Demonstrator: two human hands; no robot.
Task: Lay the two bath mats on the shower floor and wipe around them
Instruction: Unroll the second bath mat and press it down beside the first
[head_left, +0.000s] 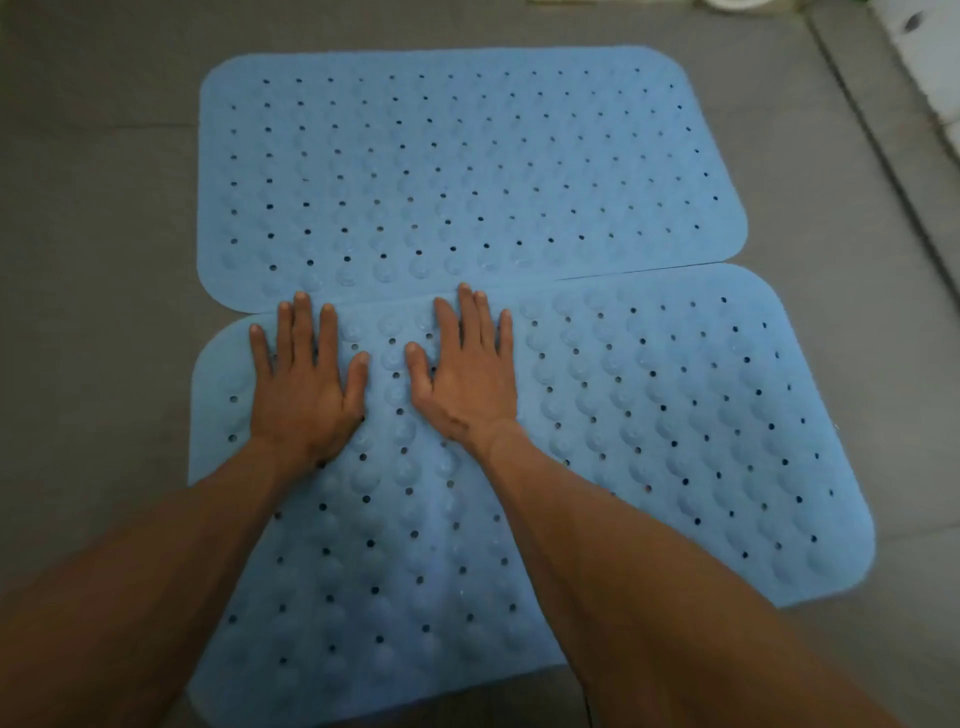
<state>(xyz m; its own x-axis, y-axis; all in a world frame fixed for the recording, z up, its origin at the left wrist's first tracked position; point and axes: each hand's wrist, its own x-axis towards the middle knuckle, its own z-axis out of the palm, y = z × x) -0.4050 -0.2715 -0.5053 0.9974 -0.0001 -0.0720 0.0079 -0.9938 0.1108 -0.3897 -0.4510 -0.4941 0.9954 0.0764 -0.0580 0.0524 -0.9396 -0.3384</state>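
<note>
Blue near mat (649, 415), partly hidden by forearms, bears flat left hand (306, 384) and right hand (467, 374); grey floor (104, 234).

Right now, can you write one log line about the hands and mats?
near mat: flat on floor | far mat: flat, edges meeting | left hand: pressing near mat | right hand: pressing near mat

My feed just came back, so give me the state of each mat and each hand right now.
Far mat: flat on the grey floor.
Near mat: flat on the floor, its far edge overlapping the far mat near the hands.
Left hand: fingers straight, pressing the near mat.
Right hand: fingers straight, pressing the near mat.
</note>
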